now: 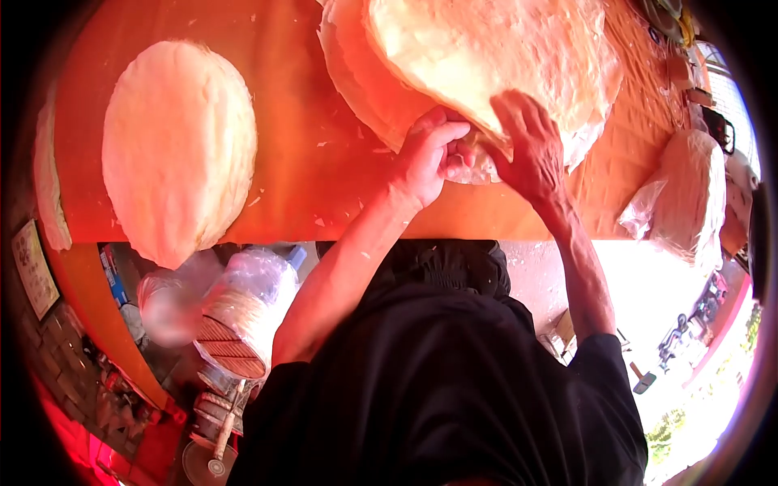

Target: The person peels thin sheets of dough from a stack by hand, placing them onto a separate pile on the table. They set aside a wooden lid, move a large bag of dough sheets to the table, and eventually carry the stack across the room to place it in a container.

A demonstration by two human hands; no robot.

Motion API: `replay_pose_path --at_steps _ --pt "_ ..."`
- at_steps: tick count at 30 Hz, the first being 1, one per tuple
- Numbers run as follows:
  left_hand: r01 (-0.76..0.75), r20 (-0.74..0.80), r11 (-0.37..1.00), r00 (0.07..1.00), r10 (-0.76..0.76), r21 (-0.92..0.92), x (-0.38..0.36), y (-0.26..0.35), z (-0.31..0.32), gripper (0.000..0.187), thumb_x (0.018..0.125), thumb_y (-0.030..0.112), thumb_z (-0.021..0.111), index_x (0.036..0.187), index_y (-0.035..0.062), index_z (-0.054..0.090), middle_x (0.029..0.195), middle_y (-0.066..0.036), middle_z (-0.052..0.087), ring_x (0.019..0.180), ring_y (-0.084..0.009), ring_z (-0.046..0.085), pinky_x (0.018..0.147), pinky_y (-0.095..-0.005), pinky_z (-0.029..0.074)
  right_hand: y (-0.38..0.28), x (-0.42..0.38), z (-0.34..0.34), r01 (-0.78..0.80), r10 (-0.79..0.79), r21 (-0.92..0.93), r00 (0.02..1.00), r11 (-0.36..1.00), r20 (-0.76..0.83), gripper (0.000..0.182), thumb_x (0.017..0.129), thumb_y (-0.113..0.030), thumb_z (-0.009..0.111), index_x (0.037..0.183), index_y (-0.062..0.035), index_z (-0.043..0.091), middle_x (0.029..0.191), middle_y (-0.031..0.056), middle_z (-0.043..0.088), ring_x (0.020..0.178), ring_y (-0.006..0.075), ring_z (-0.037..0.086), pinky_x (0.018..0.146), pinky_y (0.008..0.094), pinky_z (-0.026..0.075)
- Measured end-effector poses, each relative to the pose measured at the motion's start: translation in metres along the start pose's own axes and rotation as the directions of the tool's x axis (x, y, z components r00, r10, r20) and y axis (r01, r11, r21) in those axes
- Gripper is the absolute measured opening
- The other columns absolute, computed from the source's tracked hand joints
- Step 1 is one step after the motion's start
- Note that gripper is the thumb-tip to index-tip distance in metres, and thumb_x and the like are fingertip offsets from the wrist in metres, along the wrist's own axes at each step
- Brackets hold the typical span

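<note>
Large pale, thin sheets [486, 57] lie layered on the orange table [308, 186] at the top centre. My left hand [433, 154] is at their near edge, its fingers curled and pinching the edge of a sheet. Beside it, my right hand [531, 146] rests on the sheets with its fingers spread and palm down, the thumb pointing toward my left hand. A separate oval pale pad [180, 150] lies on the left of the table, touched by neither hand.
A plastic-wrapped bundle [689, 194] lies at the table's right side. Below the table's near edge on the left stand a plastic-covered round container [243, 324] and a wooden-handled tool [227, 429]. Small pale scraps dot the table.
</note>
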State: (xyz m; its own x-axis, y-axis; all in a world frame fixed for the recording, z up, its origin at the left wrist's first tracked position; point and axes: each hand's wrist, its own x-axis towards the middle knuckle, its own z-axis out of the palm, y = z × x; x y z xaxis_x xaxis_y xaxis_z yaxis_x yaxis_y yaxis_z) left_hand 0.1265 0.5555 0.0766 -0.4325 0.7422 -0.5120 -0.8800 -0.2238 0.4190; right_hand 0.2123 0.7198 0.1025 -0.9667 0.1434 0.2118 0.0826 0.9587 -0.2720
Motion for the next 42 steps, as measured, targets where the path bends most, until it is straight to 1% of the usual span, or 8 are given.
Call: replay_pose_path --at_steps 7,13,24,26,32,34,38,42 --pt "0.031 -0.188 0.964 0.982 0.019 0.263 -0.018 0.008 -0.008 0.028 0.091 0.011 0.055 0.118 0.0025 0.055 0.107 -0.009 0.066 0.078 -0.0156 0.064 0.059 -0.0223 0.044 0.053 0.051 -0.057 -0.092 0.174 -0.495 0.977 0.864 0.122 0.015 0.086 -0.024 0.060 0.088 -0.0139 0.071 0.069 0.0107 0.065 0.061 0.0274 0.064 0.053 0.0397 0.049" --pt "-0.051 -0.333 0.905 0.920 0.207 0.421 -0.055 0.015 -0.030 0.033 0.094 0.014 0.053 0.122 -0.0025 0.052 0.110 -0.012 0.065 0.088 -0.0193 0.067 0.062 -0.0230 0.045 0.005 0.084 -0.168 -0.103 -0.152 -0.454 0.858 0.885 -0.491 0.016 0.084 -0.020 0.064 0.092 -0.0074 0.070 0.075 0.0148 0.065 0.070 0.0270 0.064 0.064 0.0382 0.051" --pt "-0.077 -0.353 0.925 0.910 0.218 0.373 -0.063 0.026 -0.026 0.038 0.095 0.013 0.054 0.128 -0.0029 0.047 0.106 -0.013 0.065 0.090 -0.0213 0.066 0.065 -0.0250 0.049 0.046 0.092 -0.053 0.125 -0.025 -0.423 0.972 0.897 0.233 0.011 0.088 -0.016 0.058 0.093 -0.0122 0.067 0.073 0.0116 0.067 0.062 0.0295 0.065 0.050 0.0371 0.050" --pt "-0.111 -0.315 0.900 0.913 0.260 0.421 -0.062 0.027 -0.017 0.038 0.095 0.013 0.054 0.128 -0.0028 0.047 0.105 -0.013 0.065 0.088 -0.0204 0.066 0.065 -0.0245 0.050 0.035 0.150 -0.135 -0.277 0.324 -0.447 0.946 0.851 0.031 0.031 0.084 -0.031 0.068 0.090 -0.0002 0.065 0.083 0.0202 0.062 0.080 0.0384 0.060 0.070 0.0453 0.048" --pt "-0.103 -0.266 0.925 0.941 0.210 0.366 -0.036 0.032 -0.010 0.035 0.093 0.014 0.055 0.123 -0.0035 0.049 0.104 -0.014 0.065 0.086 -0.0195 0.066 0.066 -0.0263 0.050 0.068 0.183 -0.253 -0.169 -0.482 -0.781 0.703 0.601 -0.523 0.030 0.085 -0.027 0.069 0.098 -0.0003 0.065 0.096 0.0197 0.061 0.086 0.0373 0.060 0.079 0.0418 0.048" --pt "-0.087 -0.255 0.923 0.948 0.193 0.376 -0.024 0.039 -0.002 0.033 0.095 0.013 0.053 0.124 -0.0028 0.049 0.104 -0.014 0.065 0.087 -0.0195 0.066 0.067 -0.0258 0.050 0.078 0.170 -0.218 -0.093 -0.280 -0.573 0.802 0.814 -0.527 0.022 0.086 -0.024 0.066 0.097 -0.0046 0.066 0.089 0.0170 0.063 0.078 0.0342 0.062 0.069 0.0398 0.048" --pt "-0.121 -0.208 0.925 0.956 0.206 0.360 0.012 0.060 0.014 0.031 0.094 0.012 0.054 0.121 -0.0025 0.051 0.105 -0.014 0.065 0.087 -0.0214 0.066 0.068 -0.0279 0.050 0.126 0.165 -0.076 -0.004 -0.004 -0.032 0.971 0.999 -0.239 0.014 0.087 -0.018 0.059 0.095 -0.0132 0.068 0.074 0.0116 0.068 0.063 0.0280 0.065 0.050 0.0358 0.049" --pt "-0.102 -0.188 0.927 0.966 0.179 0.362 0.055 0.082 0.019 0.032 0.093 0.011 0.054 0.121 -0.0023 0.049 0.100 -0.012 0.064 0.087 -0.0219 0.066 0.069 -0.0291 0.050 0.124 0.152 -0.017 0.014 0.031 -0.339 0.992 0.941 0.126 0.022 0.080 -0.013 0.058 0.099 -0.0158 0.069 0.076 0.0124 0.068 0.068 0.0287 0.066 0.053 0.0362 0.050"
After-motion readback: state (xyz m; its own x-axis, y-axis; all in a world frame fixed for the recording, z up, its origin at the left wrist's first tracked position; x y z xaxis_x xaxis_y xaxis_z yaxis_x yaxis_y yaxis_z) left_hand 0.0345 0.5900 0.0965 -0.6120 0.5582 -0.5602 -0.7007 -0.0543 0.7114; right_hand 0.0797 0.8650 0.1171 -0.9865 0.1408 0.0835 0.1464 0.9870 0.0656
